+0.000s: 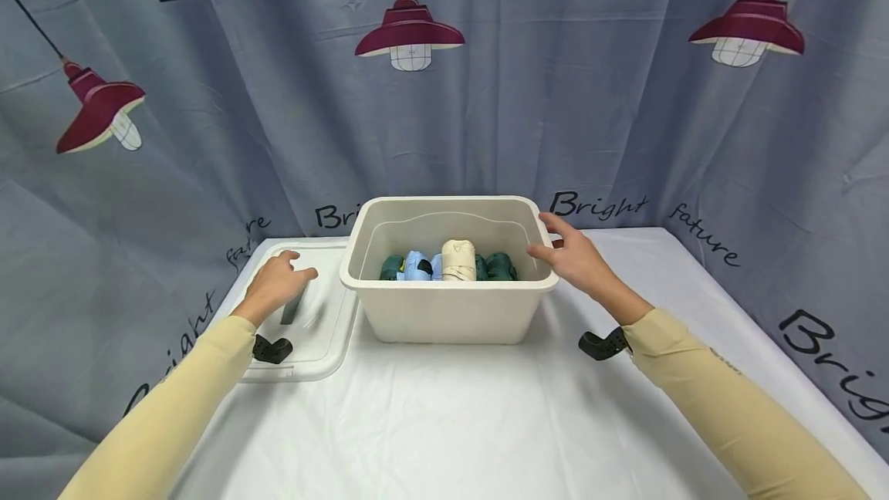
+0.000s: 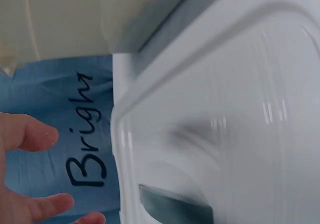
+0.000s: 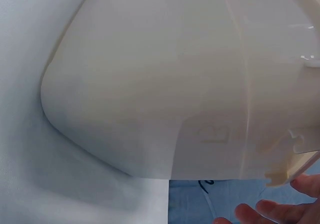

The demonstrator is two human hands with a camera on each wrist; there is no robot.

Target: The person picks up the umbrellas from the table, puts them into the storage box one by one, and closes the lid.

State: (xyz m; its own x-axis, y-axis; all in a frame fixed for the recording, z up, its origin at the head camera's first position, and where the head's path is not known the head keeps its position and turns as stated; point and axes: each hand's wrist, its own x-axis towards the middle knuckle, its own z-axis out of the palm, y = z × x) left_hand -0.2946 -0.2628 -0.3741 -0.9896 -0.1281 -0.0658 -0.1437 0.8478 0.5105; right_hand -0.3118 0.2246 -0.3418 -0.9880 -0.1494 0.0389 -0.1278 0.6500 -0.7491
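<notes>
A cream plastic storage box (image 1: 444,313) stands uncovered on the table. Inside it lie rolled bundles: a cream roll (image 1: 458,259), light blue ones (image 1: 417,265) and dark green ones (image 1: 501,267). My right hand (image 1: 576,255) is at the box's right rim, fingers spread; in the right wrist view its fingertips (image 3: 272,210) lie close to the rim's corner, and contact is hard to tell. Over the white lid (image 1: 325,353), left of the box, hovers my left hand (image 1: 276,284) with thumb and fingers apart, holding nothing. The lid has a dark grey strip (image 1: 292,309), partly hidden by that hand.
A white cloth covers the table (image 1: 458,423). Behind and on both sides hangs a grey-blue curtain (image 1: 486,122) printed with lamps and lettering. Black bands (image 1: 603,344) are worn on both wrists. The box's left rim overhangs the lid's right edge.
</notes>
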